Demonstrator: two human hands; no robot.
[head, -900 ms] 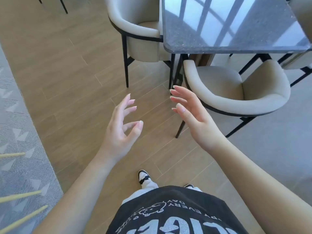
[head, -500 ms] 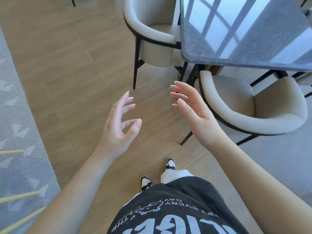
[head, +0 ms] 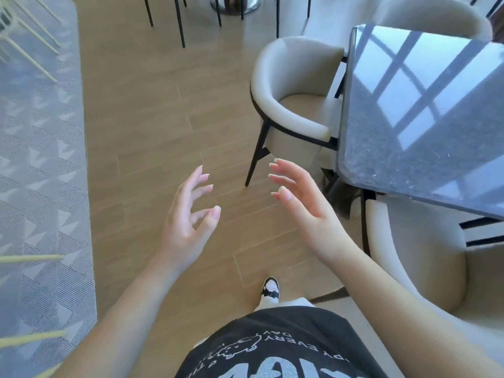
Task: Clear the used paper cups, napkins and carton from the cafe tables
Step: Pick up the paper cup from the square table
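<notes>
Grey stone surface (head: 425,126) shows no cups, napkins or carton on its visible part. Left hand (head: 185,222) and right hand (head: 308,211) hover with fingers apart, holding nothing. Remaining items, if any, lie out of view.

Chair (head: 289,105) left of table (head: 420,126)

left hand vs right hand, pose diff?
Left hand shows its back, thumb curved toward the fingertips; right hand shows its palm with straighter fingers. Left hangs over bare floor; right is nearer the table and chair. Both are open and hold nothing.
</notes>
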